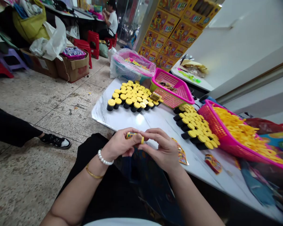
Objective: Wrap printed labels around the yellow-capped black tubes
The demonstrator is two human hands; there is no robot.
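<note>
My left hand (121, 141), with a pearl bracelet and a gold bangle at its wrist, is closed around a small yellow-capped canister (131, 135) with a colourful printed wrap. The fingers cover much of it. My right hand (162, 146) pinches at the canister's yellow end, thumb and fingertips close together. Both hands are over my lap at the edge of the white marbled table (141, 121). Past them stands a group of black canisters with yellow lids (132, 95). Printed wrappers (182, 153) lie by my right hand, partly hidden by it.
More yellow-lidded canisters (199, 127) stand at the right, beside a pink basket of yellow plastic parts (240, 144). A printed packet stack (213, 164) lies near the front edge. Behind are another pink basket (172, 89), a plastic-lined basket (132, 64) and stacked cartons (166, 34). A person (111, 20) sits far back.
</note>
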